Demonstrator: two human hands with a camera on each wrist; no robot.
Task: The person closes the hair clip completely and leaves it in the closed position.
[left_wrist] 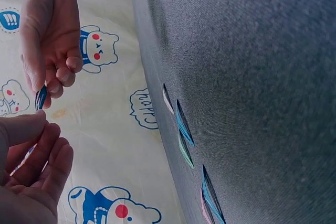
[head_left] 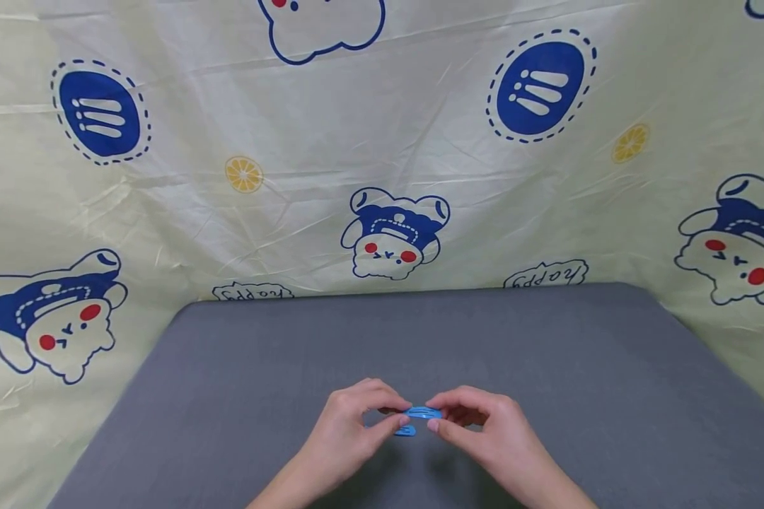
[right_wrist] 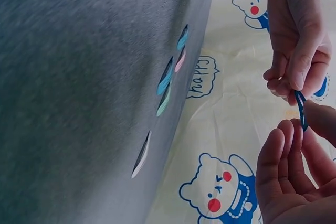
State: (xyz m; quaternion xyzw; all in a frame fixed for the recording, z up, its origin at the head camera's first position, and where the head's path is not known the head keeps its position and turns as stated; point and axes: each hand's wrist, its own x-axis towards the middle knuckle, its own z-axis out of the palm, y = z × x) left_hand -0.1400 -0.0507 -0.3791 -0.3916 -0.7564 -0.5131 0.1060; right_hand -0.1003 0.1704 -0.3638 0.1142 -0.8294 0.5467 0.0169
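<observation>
A blue snap hair clip (head_left: 424, 412) is held above the table between both hands. My left hand (head_left: 359, 420) pinches its left end with thumb and forefinger, and my right hand (head_left: 487, 431) pinches the right end. In the right wrist view the slim clip (right_wrist: 301, 109) spans the two hands edge-on. Below them, a second blue hair clip (head_left: 407, 430) lies on the table, partly hidden by the left thumb. Both wrist views show clips on the table: a white clip (right_wrist: 140, 156), a green clip (right_wrist: 164, 101), a pink clip (right_wrist: 180, 60) and two blue ones.
The grey cloth-covered table (head_left: 414, 339) has rounded far corners. A pale curtain (head_left: 312, 127) printed with cartoon bears hangs behind it and along both sides.
</observation>
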